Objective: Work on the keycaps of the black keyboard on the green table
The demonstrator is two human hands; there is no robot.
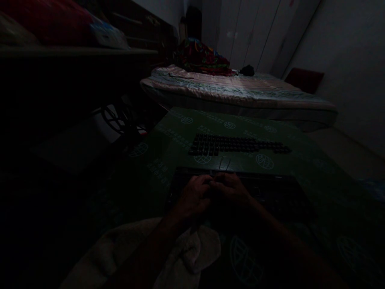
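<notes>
The room is very dark. My left hand [192, 196] and my right hand [233, 190] meet over a dark flat keyboard frame [270, 190] on a green printed mat [180, 132]. Both hands have fingers curled together in a pinch. A thin two-pronged wire tool [225, 163] sticks up from between the fingertips. Rows of loose black keycaps [234, 144] lie on the mat just beyond the hands. A pale towel [192, 253] lies under my forearms.
A mattress [240, 92] with striped bedding lies beyond the mat, with crumpled red cloth [201, 58] at its head. A dark desk [75, 52] stands at left; a fan grille [116, 118] lies on the floor below it. Pale wardrobe doors [255, 32] stand behind.
</notes>
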